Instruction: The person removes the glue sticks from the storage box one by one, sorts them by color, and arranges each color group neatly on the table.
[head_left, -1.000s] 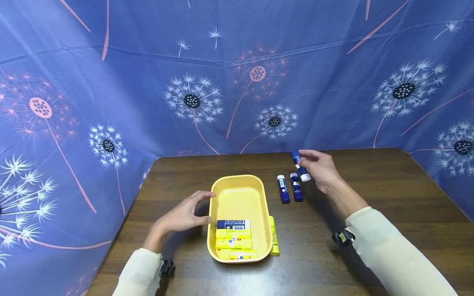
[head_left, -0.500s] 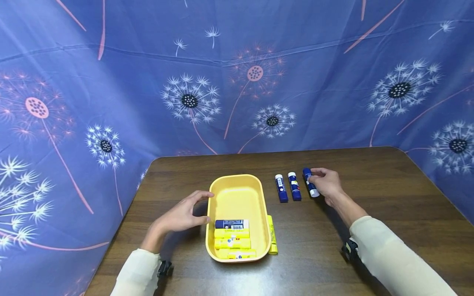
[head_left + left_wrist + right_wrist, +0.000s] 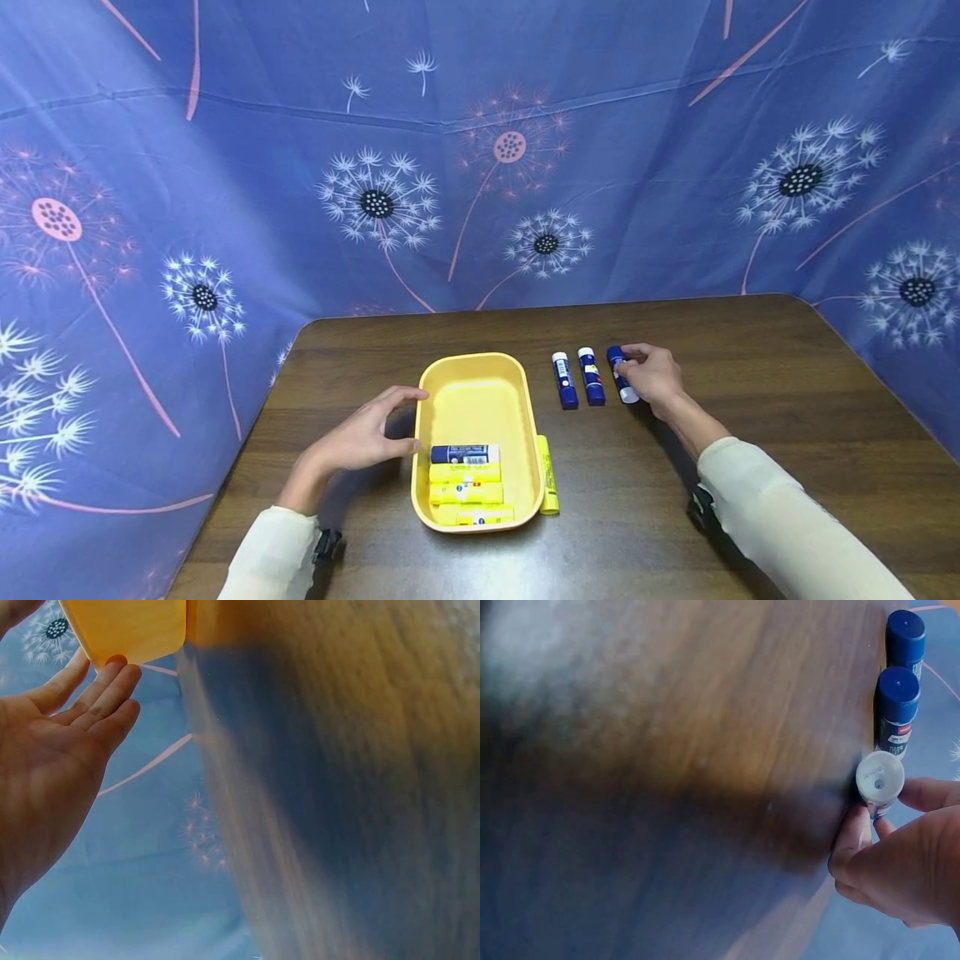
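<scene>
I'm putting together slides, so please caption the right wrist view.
The right hand's fingers hold a glue stick, white end toward the camera, beside two others showing blue ends.

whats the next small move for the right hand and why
Probably loosen the right hand and let the blue tube rest: it is held roughly in line beside two other blue tubes on the table, though I can't tell whether it fully touches down.

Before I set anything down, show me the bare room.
Free: table right of the right hand; table between the outer yellow stick and right sleeve; far half of the tray. Crowded: its near end, lined with inner sticks, and around the three blue sticks.
</scene>
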`<state>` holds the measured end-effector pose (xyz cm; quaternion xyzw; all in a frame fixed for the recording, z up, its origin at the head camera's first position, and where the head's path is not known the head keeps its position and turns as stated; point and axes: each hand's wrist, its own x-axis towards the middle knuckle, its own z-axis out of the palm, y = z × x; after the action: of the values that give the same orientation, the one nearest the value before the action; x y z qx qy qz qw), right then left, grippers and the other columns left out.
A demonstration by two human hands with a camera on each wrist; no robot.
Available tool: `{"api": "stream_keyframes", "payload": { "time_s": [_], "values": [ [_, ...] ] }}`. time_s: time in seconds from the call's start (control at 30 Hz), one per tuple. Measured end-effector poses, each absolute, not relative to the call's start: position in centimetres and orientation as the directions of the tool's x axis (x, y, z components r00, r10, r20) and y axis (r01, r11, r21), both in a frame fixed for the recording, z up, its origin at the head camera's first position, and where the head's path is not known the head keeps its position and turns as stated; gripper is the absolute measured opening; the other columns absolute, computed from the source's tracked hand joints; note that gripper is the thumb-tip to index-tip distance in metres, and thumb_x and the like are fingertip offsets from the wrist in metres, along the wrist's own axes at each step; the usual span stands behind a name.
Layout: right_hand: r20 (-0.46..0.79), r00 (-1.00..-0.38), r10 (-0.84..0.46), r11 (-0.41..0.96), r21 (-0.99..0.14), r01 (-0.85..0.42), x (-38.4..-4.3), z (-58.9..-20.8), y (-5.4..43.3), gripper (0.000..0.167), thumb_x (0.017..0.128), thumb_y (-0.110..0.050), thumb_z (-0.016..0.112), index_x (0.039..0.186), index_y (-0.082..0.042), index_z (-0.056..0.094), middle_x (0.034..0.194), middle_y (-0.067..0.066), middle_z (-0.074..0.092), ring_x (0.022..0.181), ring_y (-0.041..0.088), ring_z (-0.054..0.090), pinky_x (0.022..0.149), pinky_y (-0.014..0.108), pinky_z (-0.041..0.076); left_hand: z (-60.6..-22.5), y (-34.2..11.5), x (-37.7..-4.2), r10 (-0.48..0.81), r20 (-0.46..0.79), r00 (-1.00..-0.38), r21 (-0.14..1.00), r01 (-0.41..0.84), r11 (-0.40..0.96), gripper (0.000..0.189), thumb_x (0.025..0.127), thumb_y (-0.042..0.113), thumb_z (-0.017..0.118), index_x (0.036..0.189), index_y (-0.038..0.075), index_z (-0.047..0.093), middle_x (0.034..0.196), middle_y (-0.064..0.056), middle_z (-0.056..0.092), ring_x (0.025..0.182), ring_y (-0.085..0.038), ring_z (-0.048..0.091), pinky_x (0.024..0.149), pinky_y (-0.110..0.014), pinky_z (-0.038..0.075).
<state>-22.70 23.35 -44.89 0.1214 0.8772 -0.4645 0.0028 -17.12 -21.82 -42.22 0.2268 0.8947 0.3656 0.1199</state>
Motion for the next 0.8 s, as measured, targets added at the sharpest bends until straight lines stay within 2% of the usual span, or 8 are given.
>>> {"api": "stream_keyframes", "payload": {
  "time_s": [0.4, 0.57, 0.7, 0.8],
  "values": [
    [-0.073, -0.973, 0.218, 0.58, -0.792, 0.189, -22.67, -44.9, 23.03, 0.047, 0.093, -0.013, 0.066, 0.137, 0.004, 0.061, 0.114, 0.024, 0.07, 0.103, 0.032, 0.064, 0.071, 0.023, 0.048, -42.11, -21.99, -17.17, 0.507, -0.034, -0.861, 0.705, 0.339, 0.623, 0.069, 0.086, 0.022, 0.081, 0.147, 0.013, 0.051, 0.151, -0.007, 0.052, 0.143, -0.033, 0.05, 0.117, -0.06, 0.041],
    [-0.063, -0.973, 0.222, 0.589, -0.787, 0.185, -22.6, -44.82, 23.08, 0.046, 0.094, -0.013, 0.064, 0.136, 0.004, 0.061, 0.12, 0.028, 0.069, 0.11, 0.037, 0.062, 0.076, 0.025, 0.045, -42.12, -21.92, -17.32, 0.511, -0.039, -0.859, 0.704, 0.34, 0.624, 0.068, 0.087, 0.023, 0.081, 0.147, 0.014, 0.051, 0.151, -0.005, 0.052, 0.143, -0.031, 0.05, 0.118, -0.058, 0.041],
    [-0.092, -0.971, 0.223, 0.557, -0.805, 0.204, -22.58, -44.58, 23.14, 0.047, 0.096, -0.017, 0.064, 0.138, 0.004, 0.059, 0.128, 0.03, 0.067, 0.113, 0.039, 0.063, 0.077, 0.026, 0.048, -42.18, -21.89, -17.3, 0.508, -0.04, -0.861, 0.71, 0.333, 0.62, 0.068, 0.086, 0.021, 0.081, 0.147, 0.013, 0.051, 0.151, -0.005, 0.052, 0.144, -0.031, 0.05, 0.119, -0.057, 0.04],
    [-0.137, -0.97, 0.203, 0.522, -0.823, 0.225, -22.61, -44.3, 23.33, 0.051, 0.099, -0.019, 0.061, 0.143, 0.004, 0.054, 0.139, 0.031, 0.06, 0.119, 0.039, 0.061, 0.083, 0.028, 0.051, -42.18, -21.88, -17.24, 0.506, -0.045, -0.861, 0.714, 0.327, 0.619, 0.069, 0.086, 0.022, 0.081, 0.147, 0.013, 0.051, 0.151, -0.005, 0.052, 0.144, -0.031, 0.05, 0.118, -0.057, 0.041]
  ]
}}
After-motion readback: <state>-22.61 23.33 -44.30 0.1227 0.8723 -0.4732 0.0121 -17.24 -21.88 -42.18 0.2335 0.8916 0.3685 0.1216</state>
